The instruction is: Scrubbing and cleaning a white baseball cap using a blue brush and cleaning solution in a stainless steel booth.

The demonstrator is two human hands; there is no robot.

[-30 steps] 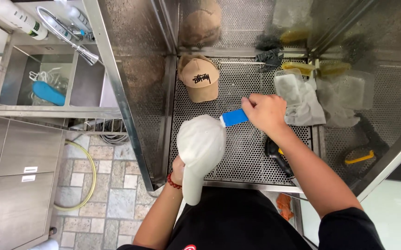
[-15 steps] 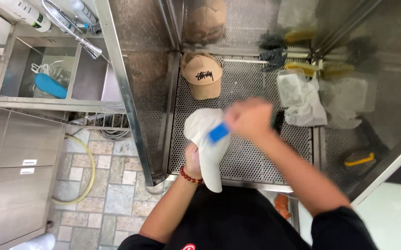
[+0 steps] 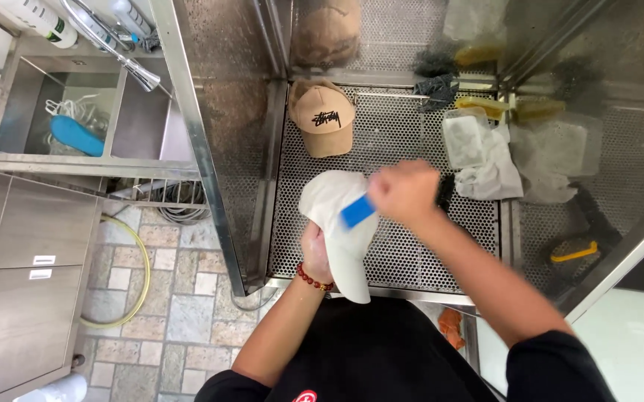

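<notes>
Overhead, left hand [image 3: 316,253] clamped under white cap [image 3: 340,223], right hand [image 3: 405,193] fisted around blue brush [image 3: 357,211] on it.

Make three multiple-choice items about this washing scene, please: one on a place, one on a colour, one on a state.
1. Where does the tan cap lie?
A. on the perforated tray
B. in the left sink
C. on the floor

2. What colour is the brush handle?
A. yellow
B. blue
C. red

3. How is the white cap kept?
A. lying loose
B. hanging from a hook
C. held by the left hand

Key: 1 A, it rests on the perforated tray; 2 B, blue shows beside the right hand; 3 C, the fingers close on it.
</notes>
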